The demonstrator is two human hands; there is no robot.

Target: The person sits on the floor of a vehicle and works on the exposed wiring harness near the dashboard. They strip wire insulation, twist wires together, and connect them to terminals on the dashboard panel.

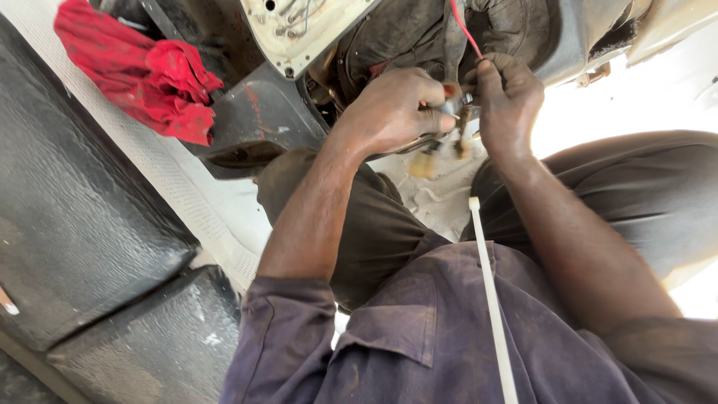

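My left hand (393,108) is closed around a small bundle of wires and connectors (452,112) under an opened vehicle panel. My right hand (507,101) pinches the same bundle from the right, with a thin red wire (465,30) running up from between its fingers. Pale connector ends (424,164) hang blurred below the hands. A long white cable tie (490,299) juts up from near my chest toward the hands; what holds it is out of sight.
A red rag (149,71) lies on the dark body part at the upper left. A dirty white panel (299,30) hangs above the hands. A black textured mat (82,224) covers the left side. My knees flank the work spot.
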